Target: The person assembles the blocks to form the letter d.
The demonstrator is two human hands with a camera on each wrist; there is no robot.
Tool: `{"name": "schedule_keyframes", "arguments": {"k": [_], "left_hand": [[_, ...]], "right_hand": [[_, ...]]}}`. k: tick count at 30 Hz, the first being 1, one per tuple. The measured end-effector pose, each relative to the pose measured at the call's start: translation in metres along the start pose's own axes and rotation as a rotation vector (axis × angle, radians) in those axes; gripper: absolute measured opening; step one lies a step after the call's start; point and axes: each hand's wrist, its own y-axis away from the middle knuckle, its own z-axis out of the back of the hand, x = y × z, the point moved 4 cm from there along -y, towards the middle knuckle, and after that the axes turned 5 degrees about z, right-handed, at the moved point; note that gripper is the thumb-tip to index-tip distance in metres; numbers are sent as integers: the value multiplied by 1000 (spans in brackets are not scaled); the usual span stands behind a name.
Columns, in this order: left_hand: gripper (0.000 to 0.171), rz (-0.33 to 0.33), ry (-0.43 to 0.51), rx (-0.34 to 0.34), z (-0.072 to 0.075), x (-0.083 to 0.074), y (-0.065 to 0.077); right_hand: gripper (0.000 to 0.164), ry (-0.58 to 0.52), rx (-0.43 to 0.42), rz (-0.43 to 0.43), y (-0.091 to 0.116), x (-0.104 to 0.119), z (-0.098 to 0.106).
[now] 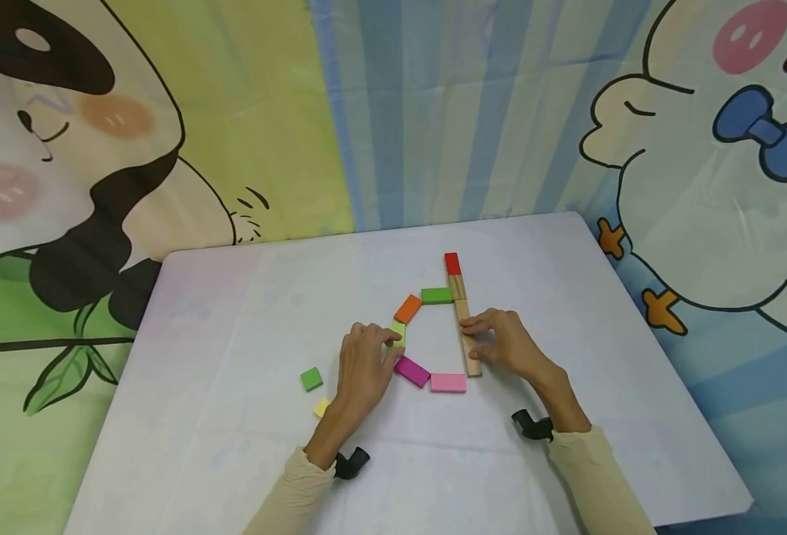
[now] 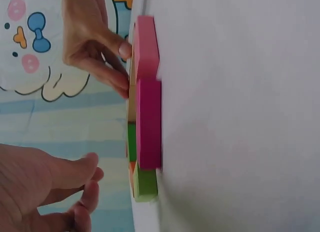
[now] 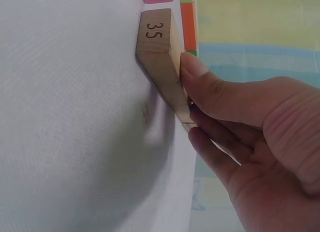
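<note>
My right hand (image 1: 507,343) touches a long wooden block (image 1: 461,316), with thumb and fingertips at its upper edge. The number 35 is stamped on the near end of this wooden block (image 3: 157,34) in the right wrist view. My left hand (image 1: 365,364) hovers over the left side of the block outline, loosely curled around nothing. Below its fingertips lies a lime block (image 2: 146,184), partly hidden in the head view. A magenta block (image 1: 412,371) and a pink block (image 1: 448,383) continue the outline at the front. An orange block (image 1: 407,308) and a green block (image 1: 437,296) form the back.
A red block (image 1: 452,264) tops the wooden column, above shorter wooden pieces (image 1: 456,287). To the left lie a loose green block (image 1: 311,379) and a yellow block (image 1: 321,406), partly behind the left wrist. Everything rests on a white table (image 1: 232,334) against a cartoon-printed backdrop.
</note>
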Motion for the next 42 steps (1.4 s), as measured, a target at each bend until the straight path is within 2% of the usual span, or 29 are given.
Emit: {"name": "schedule_keyframes", "arguments": {"k": [4, 7, 10, 17, 22, 27, 35, 39, 42], "left_hand": [[21, -44, -49, 25, 6, -5, 15], [26, -27, -87, 10, 17, 1, 22], [29, 26, -106, -22, 33, 19, 25], [41, 143, -119, -51, 73, 78, 38], [47, 194, -131, -34, 86, 99, 48], [45, 215, -138, -23, 87, 106, 53], [40, 221, -134, -6, 82, 109, 48], [38, 217, -149, 3, 82, 105, 47], [38, 207, -133, -11, 83, 95, 44]], "right_hand": [[47, -7, 2, -3, 0, 0, -1], [47, -13, 6, -2, -1, 0, -2], [47, -10, 5, 2, 0, 1, -1], [47, 15, 3, 16, 1, 0, 1], [46, 14, 0, 25, 1, -1, 2], [47, 12, 6, 28, -2, -2, -1], [48, 12, -1, 27, -1, -1, 1], [48, 9, 5, 21, -2, 0, 1], [48, 12, 10, 15, -1, 0, 0]]}}
